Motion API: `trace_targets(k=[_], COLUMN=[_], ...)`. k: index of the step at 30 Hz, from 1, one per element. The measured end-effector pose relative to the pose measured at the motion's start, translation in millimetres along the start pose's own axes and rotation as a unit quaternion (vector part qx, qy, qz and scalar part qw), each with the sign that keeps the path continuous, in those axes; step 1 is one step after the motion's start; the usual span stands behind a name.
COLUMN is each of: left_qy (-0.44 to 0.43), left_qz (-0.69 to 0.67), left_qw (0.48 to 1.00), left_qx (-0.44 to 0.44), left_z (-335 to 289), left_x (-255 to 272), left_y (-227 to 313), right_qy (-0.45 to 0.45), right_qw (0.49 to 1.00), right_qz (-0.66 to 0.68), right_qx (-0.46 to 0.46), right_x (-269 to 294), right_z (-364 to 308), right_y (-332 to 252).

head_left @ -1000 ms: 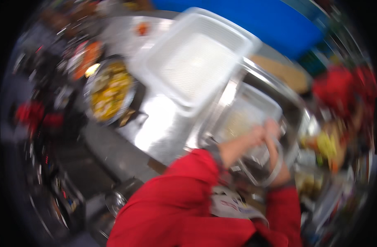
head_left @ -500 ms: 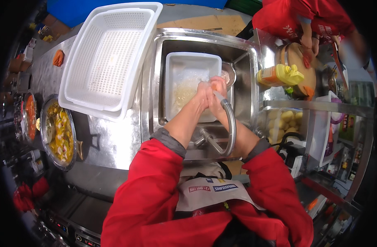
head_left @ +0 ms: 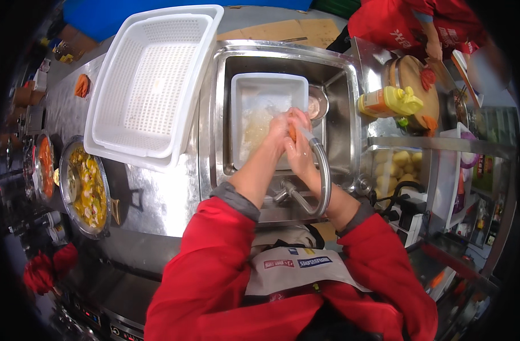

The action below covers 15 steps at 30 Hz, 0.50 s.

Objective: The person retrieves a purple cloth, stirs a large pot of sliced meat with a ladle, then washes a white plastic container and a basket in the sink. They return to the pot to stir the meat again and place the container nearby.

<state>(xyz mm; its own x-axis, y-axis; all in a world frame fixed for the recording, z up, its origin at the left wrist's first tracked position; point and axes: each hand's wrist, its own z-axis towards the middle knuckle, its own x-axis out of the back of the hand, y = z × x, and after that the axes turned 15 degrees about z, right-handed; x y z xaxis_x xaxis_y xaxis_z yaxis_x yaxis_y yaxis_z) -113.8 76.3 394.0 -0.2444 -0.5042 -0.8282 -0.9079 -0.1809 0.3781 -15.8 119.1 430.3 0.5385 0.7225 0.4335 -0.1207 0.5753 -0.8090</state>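
Over the white plastic basin (head_left: pixel 237 122) in the metal sink, my two hands are brought together beside the mouth of the curved grey faucet hose (head_left: pixel 323 176). My left hand (head_left: pixel 278 129) is closed, pressed against the right. My right hand (head_left: pixel 298 154) is closed around a small orange piece (head_left: pixel 293 133) that looks like carrot; most of it is hidden by the fingers. Both hands look wet. Cloudy water with pale, pulpy matter (head_left: pixel 254 128) lies in the basin below them. A round metal bowl (head_left: pixel 318 102) stands beside the basin in the sink.
Left of the sink lie stacked white baskets (head_left: pixel 152 85), a metal pan of yellow food (head_left: pixel 89 193) and an orange cloth (head_left: pixel 82 85). On the right are a yellow bottle (head_left: pixel 388 102), a round chopping board (head_left: pixel 410 79) and potatoes (head_left: pixel 393 167). Another person in red (head_left: pixel 385 25) stands beyond.
My hands stay together at the faucet, their fingers shifted so more of the orange piece shows. The whole view has slid slightly. At the board, the other person's hand has drawn back.
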Motion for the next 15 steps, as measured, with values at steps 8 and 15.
trace_targets(k=[8, 15], left_qy=[0.134, 0.182], left_qz=[0.146, 0.171], left_qw=[0.977, 0.968], left_qx=[0.080, -0.034], left_z=[-27.3, -29.1], left_x=[-1.3, -0.2], left_y=[-0.3, 23.1], right_qy=[-0.055, 0.106], right_qw=[0.991, 0.868], right_qz=[0.061, 0.315], right_qx=[-0.108, -0.368], right_x=[3.8, -31.4], right_z=[33.0, 45.2], right_y=[23.2, 33.1])
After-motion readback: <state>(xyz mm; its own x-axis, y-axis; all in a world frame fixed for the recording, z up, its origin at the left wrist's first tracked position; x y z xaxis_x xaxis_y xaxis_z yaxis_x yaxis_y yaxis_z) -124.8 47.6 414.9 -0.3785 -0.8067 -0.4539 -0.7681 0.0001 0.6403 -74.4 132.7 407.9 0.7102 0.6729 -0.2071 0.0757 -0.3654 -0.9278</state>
